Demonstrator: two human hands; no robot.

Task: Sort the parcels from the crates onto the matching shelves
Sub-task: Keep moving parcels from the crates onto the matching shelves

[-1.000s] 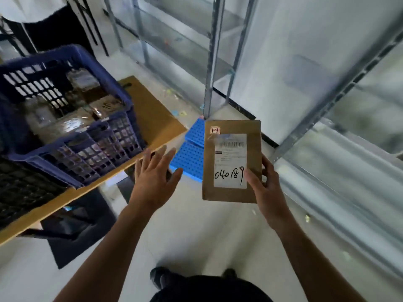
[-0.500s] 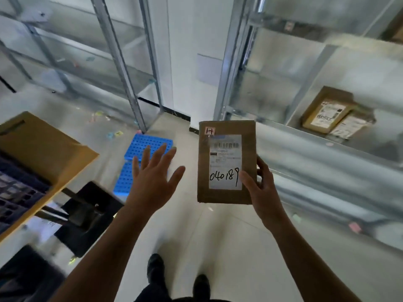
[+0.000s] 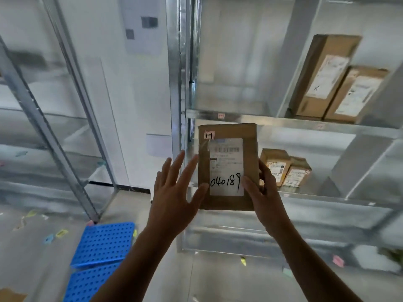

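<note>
My right hand [image 3: 265, 196] grips the right edge of a flat brown parcel [image 3: 226, 149], held upright in front of the metal shelving [image 3: 305, 123]. Its white label reads "040189" and a small red-bordered tag marked "H" sits at its top left corner. My left hand [image 3: 174, 192] is spread open beside the parcel's left edge, thumb close to it or just touching. A small tag [image 3: 221, 115] with the same kind of mark is stuck on the shelf rim just above the parcel.
Two tall brown boxes [image 3: 331, 77] stand on the upper shelf at right. Two small boxes [image 3: 283, 166] sit on the middle shelf behind my right hand. Blue perforated panels [image 3: 100, 247] lie on the floor at lower left. Another metal rack [image 3: 54, 127] stands at left.
The view has swung right and up from the blue crate to the shelving. The parcel stays in my right hand and now sits close to the shelf front; my left hand has closed in on it.
</note>
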